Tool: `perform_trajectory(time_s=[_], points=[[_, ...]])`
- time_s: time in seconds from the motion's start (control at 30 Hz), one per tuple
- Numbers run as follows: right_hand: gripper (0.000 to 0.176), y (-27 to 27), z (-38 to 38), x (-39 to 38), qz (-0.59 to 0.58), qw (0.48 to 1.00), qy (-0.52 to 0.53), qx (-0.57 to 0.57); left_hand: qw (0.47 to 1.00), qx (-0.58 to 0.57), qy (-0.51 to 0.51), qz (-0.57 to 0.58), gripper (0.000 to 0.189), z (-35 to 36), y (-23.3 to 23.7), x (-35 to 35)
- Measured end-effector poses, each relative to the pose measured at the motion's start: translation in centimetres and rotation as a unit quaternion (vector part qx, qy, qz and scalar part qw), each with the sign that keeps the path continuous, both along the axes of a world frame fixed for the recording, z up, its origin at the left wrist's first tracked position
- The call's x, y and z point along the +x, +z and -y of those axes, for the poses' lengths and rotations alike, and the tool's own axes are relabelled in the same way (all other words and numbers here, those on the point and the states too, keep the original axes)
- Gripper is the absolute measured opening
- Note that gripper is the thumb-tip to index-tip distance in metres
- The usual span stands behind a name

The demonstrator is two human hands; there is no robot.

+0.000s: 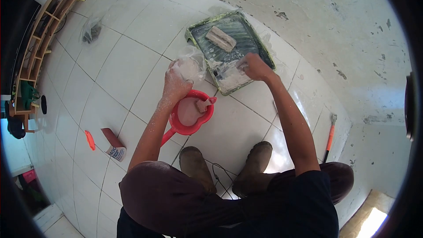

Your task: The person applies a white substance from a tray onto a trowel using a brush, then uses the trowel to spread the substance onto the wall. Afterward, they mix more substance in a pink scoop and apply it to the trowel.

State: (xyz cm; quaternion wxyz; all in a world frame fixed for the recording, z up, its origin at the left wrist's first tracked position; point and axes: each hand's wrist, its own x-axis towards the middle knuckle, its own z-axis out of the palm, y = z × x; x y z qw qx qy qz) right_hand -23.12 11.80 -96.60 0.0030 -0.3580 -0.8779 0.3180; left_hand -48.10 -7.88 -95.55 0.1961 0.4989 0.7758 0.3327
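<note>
My left hand (177,83), dusted with white powder, is closed around a clear plastic bag (190,68) of white powder. Just below it on the floor stands a red dipper (209,115) with a handle, holding a pale wet mix; a small tool or block (203,105) leans inside its right edge. My right hand (256,67) is over the near right part of a dark paint tray (209,50), fingers bent together; what they pinch is hidden. Below those fingers, white powder and clear plastic (231,76) lie in the tray. A whitish block (220,39) rests on the tray's ribbed slope.
Sandpaper (113,138) and an orange tool (90,140) lie left on the tiles. A hammer-like tool (330,137) leans near the right wall. Another plastic bag (91,31) sits upper left, near a wooden shelf (44,35). A dark cord (217,174) runs between my boots.
</note>
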Motion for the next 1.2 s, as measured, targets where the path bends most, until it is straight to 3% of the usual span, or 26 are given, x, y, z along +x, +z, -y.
perform_trajectory(time_s=[0.23, 0.47, 0.53, 0.57, 0.7, 0.77, 0.9, 0.97, 1.07, 1.2], points=[[0.024, -2.6, 0.3, 0.8, 0.029, 0.998, -0.013, 0.063, 1.0, 0.014, 0.002, 0.013, 0.071, -0.1, -0.6, -0.1], [0.028, -2.8, 0.6, 0.8, -0.002, 0.995, -0.1, 0.006, 0.999, 0.043, -0.006, -0.003, 0.071, 0.1, -0.7, -0.3], [0.025, -4.5, 1.9, 0.3, 0.048, 0.988, -0.044, 0.141, 1.0, 0.024, -0.008, 0.001, 0.072, -0.1, -0.5, -0.2], [0.034, -4.7, 1.7, 0.3, 0.04, 0.995, -0.053, 0.075, 1.0, 0.001, -0.005, 0.005, 0.073, -0.1, -0.5, -0.2], [0.035, -3.3, 2.0, 0.6, -0.056, 0.989, -0.136, 0.013, 0.999, 0.03, -0.018, -0.012, 0.073, 0.4, -0.7, -0.4], [0.03, -4.1, 2.2, 1.0, 0.003, 0.989, -0.073, 0.128, 0.999, 0.013, -0.009, 0.03, 0.072, 0.3, -1.0, -0.5], [0.024, -0.1, 2.7, -0.5, -0.063, 0.981, -0.143, 0.113, 0.999, 0.028, -0.019, -0.033, 0.072, 0.4, -1.6, -1.0], [0.022, 2.5, 3.1, -2.5, -0.086, 0.988, -0.124, -0.024, 1.0, 0.021, -0.009, 0.021, 0.072, 0.3, -1.0, -0.9], [0.024, 3.2, 3.6, -6.0, -0.12, 0.991, -0.053, -0.007, 0.999, 0.024, -0.017, -0.02, 0.071, 0.3, -0.9, -1.1], [0.021, -1.4, 5.1, -12.7, -0.165, 0.985, 0.041, 0.027, 1.0, 0.005, -0.018, -0.002, 0.07, 0.3, -0.1, -1.0]])
